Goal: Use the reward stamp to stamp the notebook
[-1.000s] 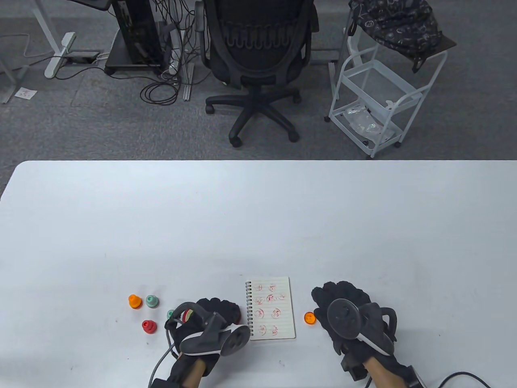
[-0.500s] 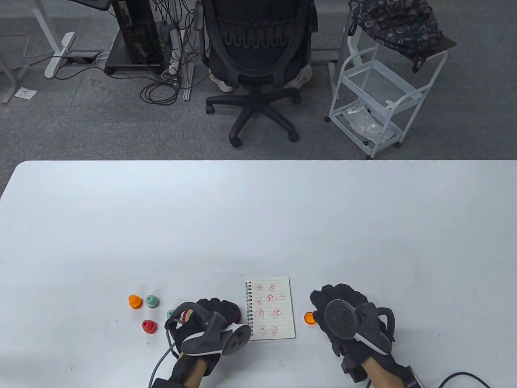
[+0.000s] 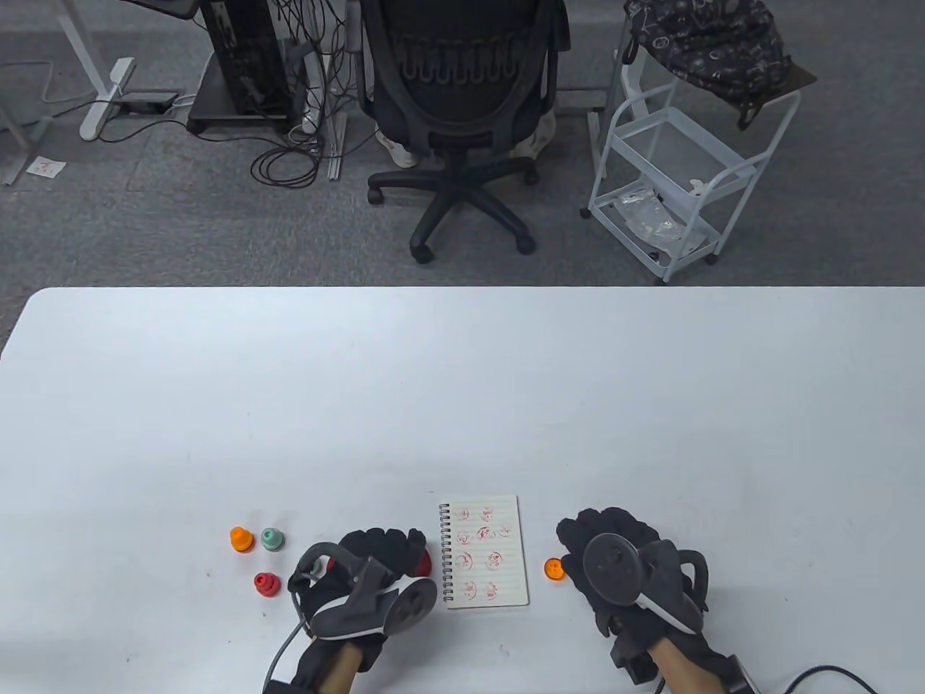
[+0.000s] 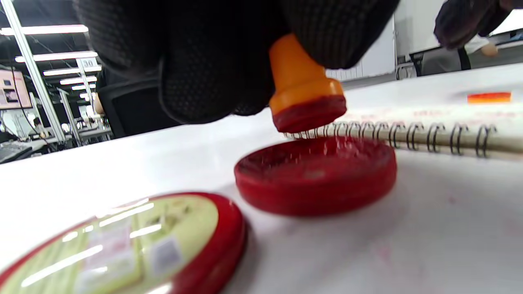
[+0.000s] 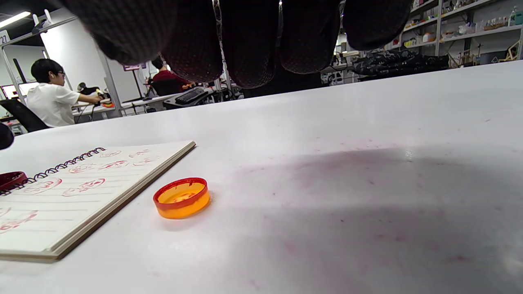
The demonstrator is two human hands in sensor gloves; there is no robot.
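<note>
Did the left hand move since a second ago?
Yes. The left hand slid a little to the left, away from the notebook and toward the red stamp, now covering the green thing beside it.

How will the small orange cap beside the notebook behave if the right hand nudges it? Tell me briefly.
The orange cap is low, wide and lies flat, open side up, so it would probably slide, not tip. It looks like thin plastic, likely very light, so it may skid far on the smooth table. Its red-stained rim could smear ink.
</note>
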